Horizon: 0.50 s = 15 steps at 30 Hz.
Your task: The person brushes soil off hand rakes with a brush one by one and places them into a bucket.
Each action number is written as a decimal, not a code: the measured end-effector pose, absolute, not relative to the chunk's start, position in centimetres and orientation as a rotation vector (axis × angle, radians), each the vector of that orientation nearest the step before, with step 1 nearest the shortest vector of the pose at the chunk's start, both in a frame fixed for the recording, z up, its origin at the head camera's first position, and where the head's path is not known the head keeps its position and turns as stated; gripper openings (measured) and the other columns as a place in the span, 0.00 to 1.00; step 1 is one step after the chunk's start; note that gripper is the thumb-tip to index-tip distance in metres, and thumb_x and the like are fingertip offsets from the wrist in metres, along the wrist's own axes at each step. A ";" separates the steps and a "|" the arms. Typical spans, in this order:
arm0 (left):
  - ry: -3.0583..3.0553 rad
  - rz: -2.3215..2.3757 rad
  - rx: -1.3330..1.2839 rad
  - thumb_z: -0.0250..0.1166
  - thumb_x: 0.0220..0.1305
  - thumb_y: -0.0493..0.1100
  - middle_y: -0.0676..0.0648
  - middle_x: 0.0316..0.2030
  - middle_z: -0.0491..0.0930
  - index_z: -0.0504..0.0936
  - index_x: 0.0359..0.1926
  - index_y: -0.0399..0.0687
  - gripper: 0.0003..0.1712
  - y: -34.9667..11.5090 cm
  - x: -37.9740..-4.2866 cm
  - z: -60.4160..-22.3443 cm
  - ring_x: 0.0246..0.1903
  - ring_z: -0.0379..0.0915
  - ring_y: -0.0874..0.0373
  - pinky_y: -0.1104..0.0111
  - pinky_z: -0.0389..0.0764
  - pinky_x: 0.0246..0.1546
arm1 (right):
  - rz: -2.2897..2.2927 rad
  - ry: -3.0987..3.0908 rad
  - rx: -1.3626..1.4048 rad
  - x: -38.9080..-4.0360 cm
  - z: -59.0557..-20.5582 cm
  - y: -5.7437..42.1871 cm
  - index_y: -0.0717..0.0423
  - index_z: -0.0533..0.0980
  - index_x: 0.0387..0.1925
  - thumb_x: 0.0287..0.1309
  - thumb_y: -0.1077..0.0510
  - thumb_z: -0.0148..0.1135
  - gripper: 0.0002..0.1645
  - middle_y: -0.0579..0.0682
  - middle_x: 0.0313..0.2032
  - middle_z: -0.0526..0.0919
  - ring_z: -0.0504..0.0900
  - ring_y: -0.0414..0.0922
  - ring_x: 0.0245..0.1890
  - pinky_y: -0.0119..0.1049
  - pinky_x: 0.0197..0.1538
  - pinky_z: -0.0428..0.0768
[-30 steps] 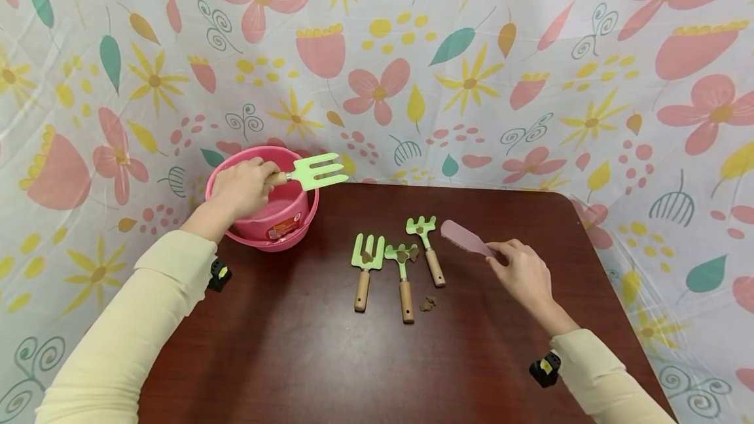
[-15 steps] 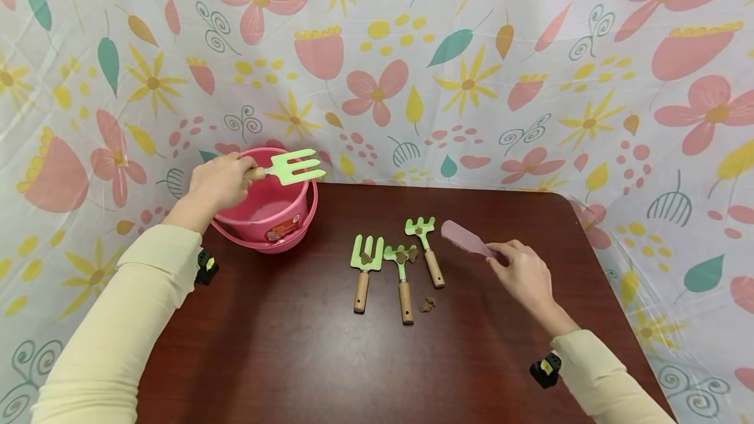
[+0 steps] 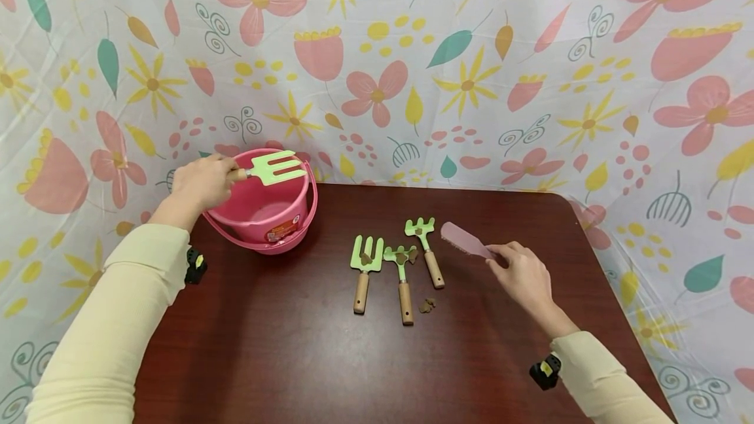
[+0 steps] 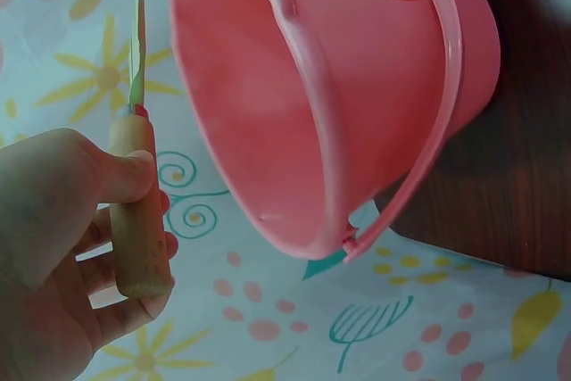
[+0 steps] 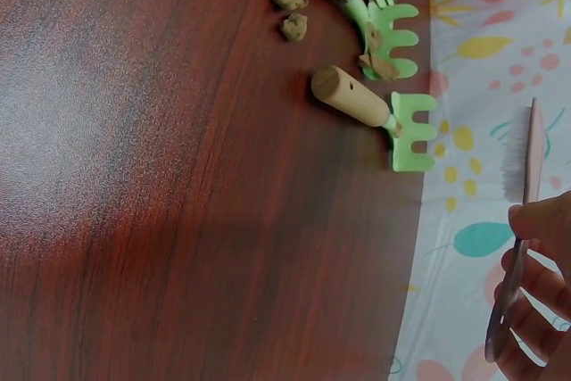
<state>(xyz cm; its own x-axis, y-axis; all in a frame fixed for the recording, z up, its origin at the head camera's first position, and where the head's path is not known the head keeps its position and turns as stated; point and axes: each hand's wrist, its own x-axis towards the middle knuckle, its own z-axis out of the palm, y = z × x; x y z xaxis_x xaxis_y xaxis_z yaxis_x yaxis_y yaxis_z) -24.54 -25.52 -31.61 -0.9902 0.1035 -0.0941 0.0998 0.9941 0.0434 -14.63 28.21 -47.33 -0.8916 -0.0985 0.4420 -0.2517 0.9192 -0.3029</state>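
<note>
My left hand (image 3: 203,183) grips the wooden handle of a green garden fork (image 3: 272,169), whose tines point right above the pink bucket (image 3: 265,234). In the left wrist view the fork handle (image 4: 139,211) lies between thumb and fingers, beside the bucket's rim. My right hand (image 3: 523,275) holds a pink brush (image 3: 462,239) by its handle, raised over the table's right side; its pale bristles (image 5: 515,158) show in the right wrist view. Between the hands lie another green fork (image 3: 362,273) and two small green rakes, one in the middle (image 3: 405,293) and one to the right (image 3: 432,264).
Brown clumps (image 3: 427,305) lie on the dark wood table (image 3: 306,365), and more brown bits sit on the heads of the lying tools. The bucket stands at the back left with its handle (image 3: 259,247) hanging down in front. A flowered curtain (image 3: 377,31) hangs behind the table.
My left hand has moved left with the green fork, from the bucket's right rim to across its opening. The right hand and brush have stayed in place.
</note>
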 end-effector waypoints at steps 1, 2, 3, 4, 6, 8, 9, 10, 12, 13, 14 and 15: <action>3.037 0.057 0.152 0.56 0.59 0.40 0.38 0.58 0.66 0.69 0.59 0.47 0.25 -25.6 -24.6 -31.6 0.46 0.67 0.38 0.48 0.71 0.33 | 0.497 -2.653 0.254 -14.6 -47.3 28.2 0.49 0.82 0.40 0.44 0.59 0.70 0.16 0.51 0.33 0.82 0.76 0.46 0.24 0.34 0.17 0.65; 3.033 0.052 0.150 0.56 0.59 0.40 0.38 0.58 0.66 0.69 0.60 0.47 0.25 -25.7 -24.6 -31.6 0.46 0.67 0.38 0.48 0.71 0.33 | 0.497 -2.654 0.253 -14.6 -47.3 28.2 0.50 0.82 0.40 0.44 0.59 0.70 0.16 0.51 0.33 0.82 0.76 0.46 0.24 0.34 0.17 0.65; 3.029 0.046 0.149 0.57 0.59 0.40 0.38 0.57 0.66 0.68 0.60 0.47 0.26 -25.7 -24.6 -31.7 0.46 0.66 0.38 0.47 0.71 0.34 | 0.498 -2.654 0.253 -14.6 -47.3 28.2 0.50 0.82 0.40 0.44 0.59 0.70 0.16 0.51 0.33 0.82 0.76 0.46 0.24 0.34 0.17 0.65; 3.025 0.039 0.147 0.57 0.59 0.40 0.38 0.56 0.67 0.69 0.60 0.46 0.25 -25.7 -24.6 -31.7 0.46 0.66 0.38 0.47 0.71 0.34 | 0.499 -2.655 0.254 -14.6 -47.3 28.2 0.50 0.82 0.40 0.44 0.59 0.70 0.16 0.51 0.33 0.82 0.76 0.46 0.24 0.34 0.17 0.65; 3.023 0.013 0.151 0.57 0.59 0.40 0.38 0.53 0.69 0.70 0.58 0.45 0.24 -25.8 -24.7 -31.8 0.45 0.67 0.39 0.46 0.72 0.36 | 0.501 -2.657 0.254 -14.6 -47.3 28.2 0.50 0.82 0.39 0.44 0.59 0.70 0.15 0.51 0.34 0.82 0.76 0.46 0.24 0.34 0.17 0.65; 3.021 -0.018 0.161 0.56 0.60 0.40 0.39 0.48 0.72 0.72 0.57 0.44 0.22 -25.8 -24.7 -31.9 0.44 0.68 0.40 0.46 0.72 0.36 | 0.503 -2.659 0.255 -14.5 -47.3 28.2 0.50 0.82 0.39 0.44 0.59 0.70 0.15 0.52 0.34 0.82 0.76 0.46 0.24 0.34 0.17 0.64; 3.018 -0.031 0.166 0.56 0.60 0.40 0.39 0.46 0.72 0.72 0.56 0.44 0.21 -25.8 -24.7 -31.9 0.43 0.69 0.40 0.46 0.72 0.37 | 0.503 -2.660 0.255 -14.5 -47.3 28.2 0.50 0.82 0.39 0.44 0.59 0.70 0.15 0.51 0.34 0.82 0.76 0.46 0.24 0.34 0.17 0.64; 3.014 -0.040 0.172 0.56 0.61 0.41 0.39 0.44 0.73 0.73 0.55 0.44 0.20 -25.8 -24.7 -32.0 0.42 0.69 0.41 0.47 0.72 0.36 | 0.503 -2.661 0.254 -14.5 -47.3 28.2 0.50 0.82 0.39 0.44 0.59 0.70 0.15 0.51 0.34 0.82 0.76 0.46 0.24 0.33 0.17 0.64; 3.004 -0.048 0.179 0.56 0.62 0.42 0.40 0.41 0.73 0.74 0.54 0.44 0.19 -25.8 -24.8 -32.1 0.40 0.70 0.41 0.48 0.72 0.35 | 0.503 -2.662 0.253 -14.5 -47.4 28.2 0.50 0.82 0.40 0.44 0.59 0.70 0.16 0.51 0.34 0.82 0.75 0.46 0.23 0.33 0.17 0.64; 2.996 -0.048 0.180 0.56 0.63 0.44 0.40 0.41 0.73 0.74 0.54 0.44 0.19 -25.8 -24.8 -32.2 0.39 0.70 0.41 0.49 0.72 0.34 | 0.502 -2.663 0.252 -14.5 -47.4 28.2 0.50 0.82 0.40 0.44 0.59 0.70 0.16 0.51 0.34 0.82 0.75 0.46 0.23 0.33 0.17 0.64; 2.989 -0.044 0.179 0.56 0.63 0.45 0.40 0.41 0.73 0.74 0.54 0.45 0.19 -25.7 -24.8 -32.3 0.39 0.70 0.42 0.49 0.72 0.33 | 0.503 -2.663 0.252 -14.5 -47.4 28.2 0.50 0.82 0.40 0.44 0.59 0.70 0.16 0.51 0.34 0.82 0.75 0.46 0.23 0.33 0.17 0.64; 2.982 -0.044 0.179 0.56 0.64 0.46 0.40 0.41 0.73 0.75 0.53 0.45 0.19 -25.7 -24.9 -32.3 0.39 0.70 0.41 0.50 0.72 0.33 | 0.503 -2.662 0.253 -14.5 -47.4 28.2 0.50 0.82 0.39 0.44 0.59 0.70 0.16 0.50 0.33 0.82 0.75 0.46 0.24 0.33 0.17 0.64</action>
<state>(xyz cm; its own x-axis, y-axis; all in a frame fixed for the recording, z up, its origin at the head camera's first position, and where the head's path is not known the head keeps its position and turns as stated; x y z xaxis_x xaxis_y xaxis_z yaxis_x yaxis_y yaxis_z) -24.88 -25.66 -32.31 -0.9811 0.1167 -0.1545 0.1211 0.9924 -0.0198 -14.47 28.16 -47.36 -0.8964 -0.0983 0.4321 -0.2492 0.9182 -0.3079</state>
